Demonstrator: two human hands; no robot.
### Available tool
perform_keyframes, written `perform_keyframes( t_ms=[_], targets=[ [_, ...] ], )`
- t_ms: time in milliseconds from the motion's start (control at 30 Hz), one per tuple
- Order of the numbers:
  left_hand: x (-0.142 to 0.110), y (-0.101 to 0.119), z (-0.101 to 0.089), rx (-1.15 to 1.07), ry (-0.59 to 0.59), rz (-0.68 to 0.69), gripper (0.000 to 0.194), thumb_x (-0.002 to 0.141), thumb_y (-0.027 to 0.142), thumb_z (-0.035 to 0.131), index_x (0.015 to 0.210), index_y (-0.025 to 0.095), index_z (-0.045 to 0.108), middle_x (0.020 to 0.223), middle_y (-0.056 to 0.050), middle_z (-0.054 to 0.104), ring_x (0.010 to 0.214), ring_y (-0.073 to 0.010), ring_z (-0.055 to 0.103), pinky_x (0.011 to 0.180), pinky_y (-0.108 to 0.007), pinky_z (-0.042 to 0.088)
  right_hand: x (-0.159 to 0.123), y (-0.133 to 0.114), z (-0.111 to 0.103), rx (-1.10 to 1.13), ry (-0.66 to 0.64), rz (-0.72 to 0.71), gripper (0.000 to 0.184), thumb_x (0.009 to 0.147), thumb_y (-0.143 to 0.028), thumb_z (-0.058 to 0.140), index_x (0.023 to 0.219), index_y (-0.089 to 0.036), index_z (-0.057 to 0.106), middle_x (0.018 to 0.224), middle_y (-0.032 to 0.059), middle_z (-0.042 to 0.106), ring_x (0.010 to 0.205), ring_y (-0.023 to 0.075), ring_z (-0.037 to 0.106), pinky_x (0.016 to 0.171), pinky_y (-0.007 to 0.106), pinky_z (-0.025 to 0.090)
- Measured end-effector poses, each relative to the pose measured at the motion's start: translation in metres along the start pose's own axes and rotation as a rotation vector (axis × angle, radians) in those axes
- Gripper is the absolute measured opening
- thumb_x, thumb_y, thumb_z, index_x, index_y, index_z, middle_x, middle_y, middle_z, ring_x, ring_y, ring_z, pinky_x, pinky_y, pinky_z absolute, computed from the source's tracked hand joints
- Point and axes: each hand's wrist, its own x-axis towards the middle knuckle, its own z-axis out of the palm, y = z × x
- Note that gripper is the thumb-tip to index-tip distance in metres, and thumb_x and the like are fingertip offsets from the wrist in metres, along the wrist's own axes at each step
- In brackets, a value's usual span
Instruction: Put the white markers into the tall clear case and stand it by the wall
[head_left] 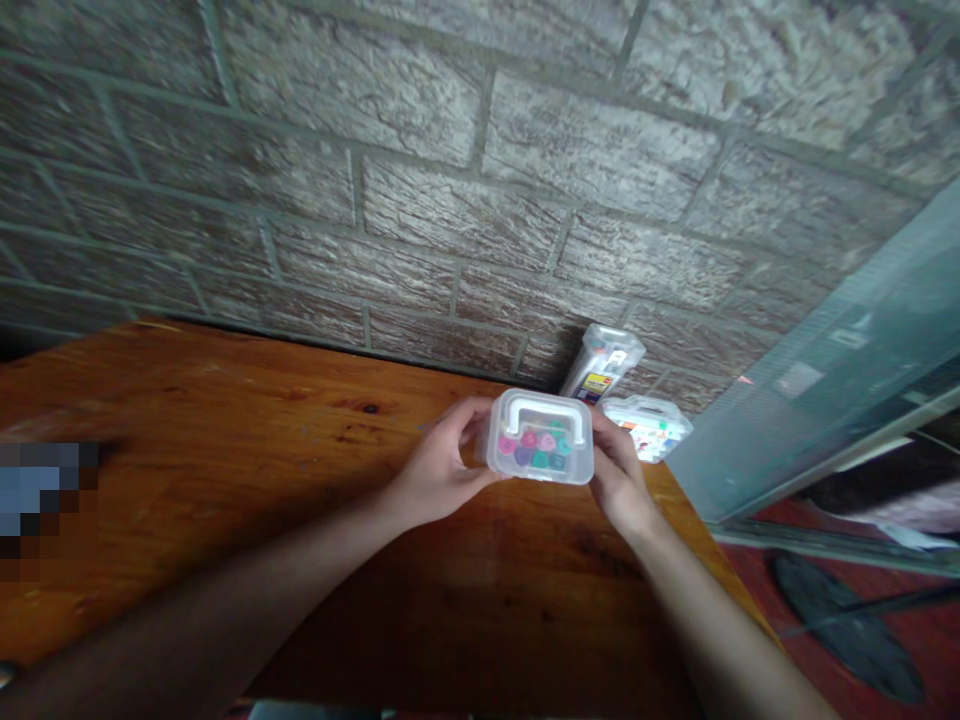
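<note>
A small clear plastic case with a white handle and several coloured pieces inside is held above the far right part of a wooden table. My left hand grips the case's left side with curled fingers. My right hand wraps its right side. Both hands hold the case upright, its front facing me.
A brick wall runs along the table's far edge. A clear upright tube-like box leans on the wall, and a flat clear case lies beside it. A glass panel stands right of the table. A pixelated patch sits at the left.
</note>
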Motion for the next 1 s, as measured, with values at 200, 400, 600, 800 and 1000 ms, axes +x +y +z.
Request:
perform_keyframes(
  t_ms=[200,400,600,800,1000],
  targets=[
    [-0.001,0.002,-0.001,0.075,-0.002,0.028,0.048,0.082,0.022,0.089,0.124,0.02,0.065,0.125,-0.013,0.074,0.115,-0.0302,0.073,0.1,-0.041,0.058,0.0,-0.009,0.008,-0.042,-0.013,0.026,0.02,0.087,-0.038,0.075,0.103,-0.027,0.081,0.103,0.0038,0.085,0.089,0.0289,0.078,0.084,0.042,0.065],
    [-0.001,0.004,-0.001,0.07,0.008,0.035,0.05,0.079,0.021,0.091,0.122,0.021,0.066,0.124,-0.012,0.075,0.117,-0.0318,0.073,0.104,-0.043,0.057,0.0,-0.01,0.01,-0.061,-0.007,0.042,0.02,0.088,-0.039,0.074,0.104,-0.028,0.081,0.103,0.0046,0.085,0.095,0.0326,0.078,0.084,0.046,0.066],
    [-0.002,0.003,0.001,0.027,0.015,0.002,0.056,0.073,0.022,0.096,0.121,0.02,0.067,0.127,-0.011,0.075,0.118,-0.0313,0.072,0.107,-0.044,0.057,0.0,-0.011,0.011,-0.065,-0.004,0.043,0.022,0.087,-0.045,0.078,0.102,-0.029,0.081,0.109,0.0043,0.085,0.103,0.0341,0.078,0.082,0.044,0.066],
    [-0.001,0.005,0.002,0.018,0.012,0.043,0.054,0.074,0.019,0.095,0.12,0.02,0.067,0.122,-0.009,0.075,0.117,-0.0287,0.072,0.107,-0.043,0.056,-0.001,-0.011,0.01,-0.065,-0.004,0.051,0.026,0.087,-0.048,0.078,0.102,-0.028,0.082,0.108,0.0047,0.086,0.102,0.0336,0.079,0.082,0.043,0.066],
    [-0.001,0.006,0.002,0.024,0.02,0.045,0.051,0.075,0.019,0.095,0.118,0.021,0.067,0.123,-0.009,0.075,0.115,-0.0284,0.072,0.107,-0.043,0.056,-0.002,-0.012,0.01,-0.063,0.009,0.059,0.029,0.087,-0.05,0.078,0.105,-0.028,0.083,0.111,0.0048,0.085,0.107,0.0349,0.078,0.094,0.047,0.064]
  ],
)
